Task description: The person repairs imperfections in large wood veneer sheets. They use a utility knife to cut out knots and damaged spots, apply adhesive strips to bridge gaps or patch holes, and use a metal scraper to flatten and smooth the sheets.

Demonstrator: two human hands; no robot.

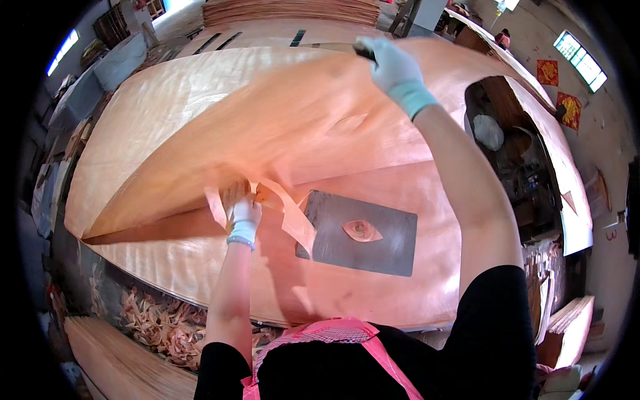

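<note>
A large thin veneer sheet [267, 113] arches up over the stack, its raised part blurred. Under its near side is my left hand [245, 217], in a white glove, closed on torn veneer strips [298, 223] that hang on both sides of it. Farther off and to the right, my gloved right hand [393, 67] is raised over the sheet's far part. A small dark object [363, 51] sticks out of its fingers; its kind is not clear. On the lower veneer lies a grey rectangular plate [390, 250], bearing an eye-shaped veneer piece [362, 231] with a knot.
A tall veneer stack [293, 12] stands at the far side. Wood scraps [157, 323] fill the space below the table's near left edge, beside another stack [127, 363]. On the right, a dark shelf opening [513, 153] holds a clear bag. A person [503, 39] is far right.
</note>
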